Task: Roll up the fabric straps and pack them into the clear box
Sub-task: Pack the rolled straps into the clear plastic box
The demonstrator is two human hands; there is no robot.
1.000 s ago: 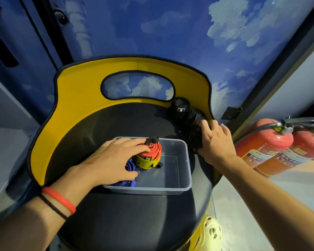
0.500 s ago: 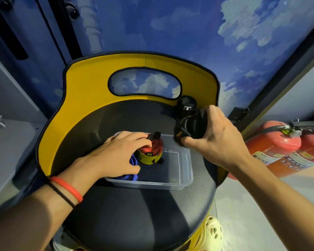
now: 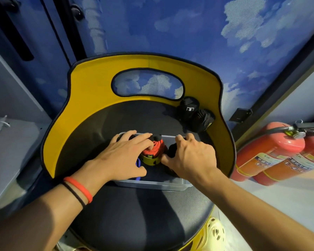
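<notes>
While the left hand (image 3: 122, 156) keeps its fingers curled over the red-and-yellow roll (image 3: 152, 154) standing in the clear box (image 3: 152, 184), the right hand (image 3: 190, 160), a second ago at the chair back, now clasps a black roll (image 3: 172, 150) inside the box beside it; two spare rolls (image 3: 188, 109) wait on the seat (image 3: 134, 214), so packing looks over halfway

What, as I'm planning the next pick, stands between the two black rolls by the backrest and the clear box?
Nothing visible: only bare seat separates the two black rolls from the clear box. Inside it, the left hand holds the red-and-yellow roll and the right hand grips a third black roll.
</notes>
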